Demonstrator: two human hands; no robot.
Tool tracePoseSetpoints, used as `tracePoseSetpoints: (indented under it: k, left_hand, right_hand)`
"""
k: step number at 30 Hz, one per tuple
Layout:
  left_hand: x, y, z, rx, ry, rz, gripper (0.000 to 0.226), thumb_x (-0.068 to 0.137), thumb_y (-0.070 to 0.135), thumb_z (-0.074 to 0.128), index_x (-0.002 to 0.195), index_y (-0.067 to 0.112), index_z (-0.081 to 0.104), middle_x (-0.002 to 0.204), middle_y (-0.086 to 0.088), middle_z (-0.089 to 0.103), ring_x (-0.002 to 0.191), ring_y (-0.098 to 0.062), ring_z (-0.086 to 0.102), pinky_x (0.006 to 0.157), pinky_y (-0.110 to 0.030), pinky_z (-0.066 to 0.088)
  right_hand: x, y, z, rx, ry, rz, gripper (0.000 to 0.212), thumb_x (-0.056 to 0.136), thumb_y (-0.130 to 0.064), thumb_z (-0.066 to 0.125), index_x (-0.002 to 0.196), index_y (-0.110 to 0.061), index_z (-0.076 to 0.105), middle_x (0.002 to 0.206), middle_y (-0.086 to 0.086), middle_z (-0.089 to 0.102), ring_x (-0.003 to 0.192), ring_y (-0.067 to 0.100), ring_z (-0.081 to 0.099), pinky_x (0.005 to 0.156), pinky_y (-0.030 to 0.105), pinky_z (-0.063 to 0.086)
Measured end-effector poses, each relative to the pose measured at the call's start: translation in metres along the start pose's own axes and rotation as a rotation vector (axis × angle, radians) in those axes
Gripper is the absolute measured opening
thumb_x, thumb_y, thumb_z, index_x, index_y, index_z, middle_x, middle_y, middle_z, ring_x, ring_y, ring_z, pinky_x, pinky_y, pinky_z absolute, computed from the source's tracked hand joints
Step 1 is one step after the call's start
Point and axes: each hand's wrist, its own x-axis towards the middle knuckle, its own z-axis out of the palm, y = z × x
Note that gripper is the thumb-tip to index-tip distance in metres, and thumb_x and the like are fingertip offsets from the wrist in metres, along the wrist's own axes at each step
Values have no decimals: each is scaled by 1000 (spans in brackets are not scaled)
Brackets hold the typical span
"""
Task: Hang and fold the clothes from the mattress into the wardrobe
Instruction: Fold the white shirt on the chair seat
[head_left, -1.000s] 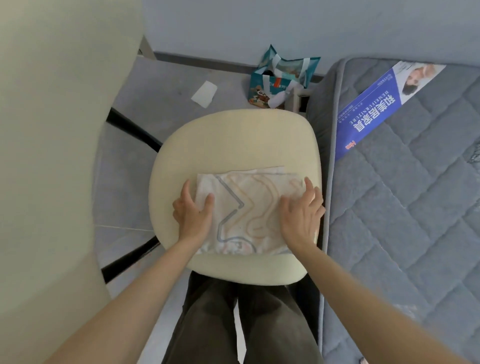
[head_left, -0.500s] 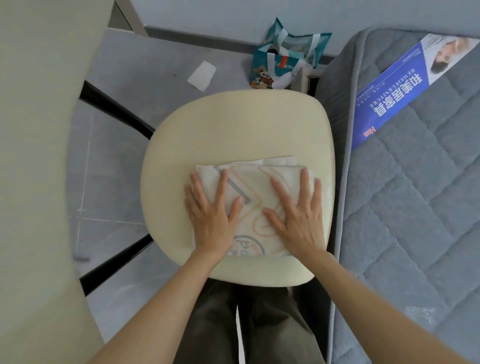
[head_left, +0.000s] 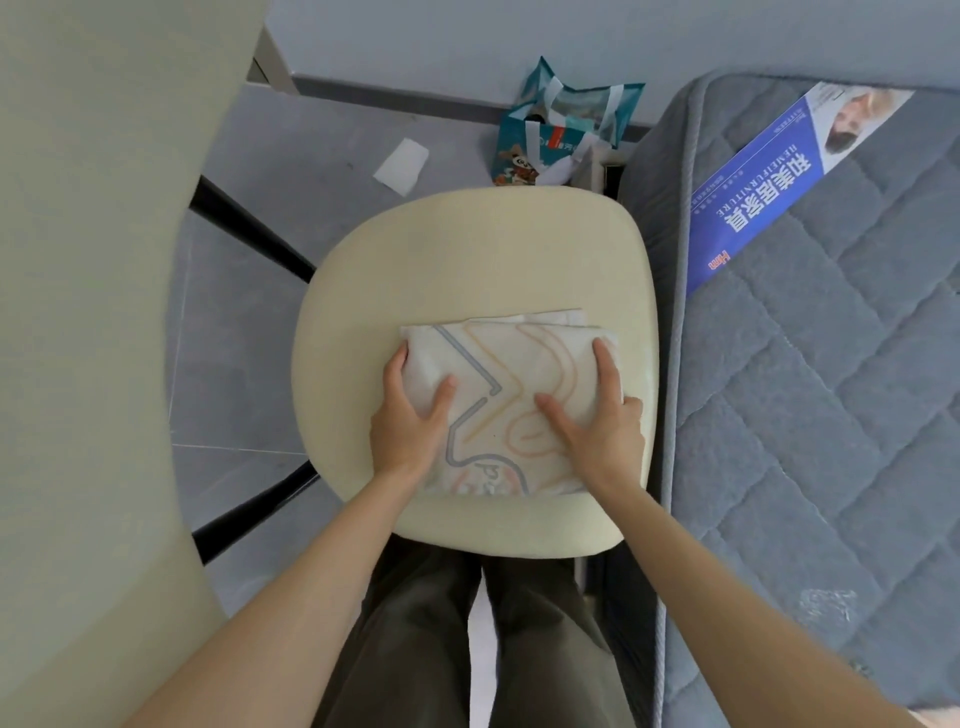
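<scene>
Beyond the chair (head_left: 467, 249) with the folded cloth (head_left: 511, 374) stands a bag (head_left: 550, 137).

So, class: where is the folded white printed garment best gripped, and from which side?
Take the folded white printed garment by its side edges, left hand from the left, right hand from the right, thumbs above. It lies flat in layers; holding both ends likely keeps the fold.

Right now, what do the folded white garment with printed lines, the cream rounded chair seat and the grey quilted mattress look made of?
Folded white garment: soft woven or knit cloth, matte, judging by its layered edges and creases. Cream rounded chair seat: smooth, faintly sheened, probably moulded plastic or faux leather. Grey quilted mattress: stitched textile, matte, diamond quilting.
</scene>
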Motion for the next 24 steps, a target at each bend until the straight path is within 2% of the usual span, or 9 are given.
tracePoseSetpoints:
  k: [2,3,5,7,11,17,19,22,24]
  left_hand:
    - [1,4,0,-41,1,-46,59,89,45,60,140,27,36,121,16,52,107,-7,53,87,-21,38]
    - [-1,7,0,-50,16,-62,56,89,45,59,137,26,39,116,15,54,105,-9,54,85,-22,39]
    - [-9,14,0,-53,44,-63,51,90,46,57,133,22,43,111,12,56,103,-12,57,84,-24,41]
    - [-24,21,-2,-70,54,-51,51,90,47,56,132,21,45,112,11,57,103,-13,57,85,-25,42]
    - [-69,36,-13,-132,92,-13,52,92,48,53,135,23,43,115,13,54,102,-7,51,86,-23,38]
    - [-167,54,-42,-263,137,51,53,92,46,53,138,24,39,112,17,53,107,-8,53,89,-26,42]
    - [-205,59,-56,-292,162,76,53,92,43,55,138,23,39,111,18,51,105,-5,52,84,-20,41]
    - [-261,67,-79,-305,179,115,52,93,38,55,139,21,37,118,14,50,104,-2,49,70,-3,37]
    - [-297,70,-97,-316,188,139,53,93,39,55,140,20,36,122,12,51,108,-4,51,77,-7,40]
  right_hand:
    - [3,-1,-6,12,-52,-12,87,78,-62,65,146,-50,13,111,3,54,93,25,56,80,29,40]
    - [2,-2,-10,41,-75,-9,87,78,-58,67,147,-47,16,117,1,58,105,26,57,83,27,39]
    - [-1,-6,-22,78,-89,-23,87,77,-53,71,148,-44,22,133,-5,55,120,21,51,87,22,35]
    - [-10,-10,-36,93,-87,-56,86,76,-50,73,148,-41,25,141,-9,49,126,18,47,90,19,32]
    - [-44,-10,-68,129,-68,-157,85,76,-47,75,147,-39,29,146,-14,42,131,13,43,95,15,28]
    - [-116,-5,-123,155,-47,-352,80,76,-46,75,144,-37,34,146,-18,41,133,8,40,108,23,28]
    - [-147,-6,-143,153,-49,-419,78,76,-45,75,143,-37,36,145,-18,42,132,7,40,110,27,31]
    - [-194,-9,-170,149,-46,-504,76,76,-44,76,142,-36,38,143,-18,45,130,7,43,111,33,34]
    - [-225,-11,-184,139,-55,-551,76,76,-44,75,142,-35,38,143,-18,45,130,7,43,110,36,35]
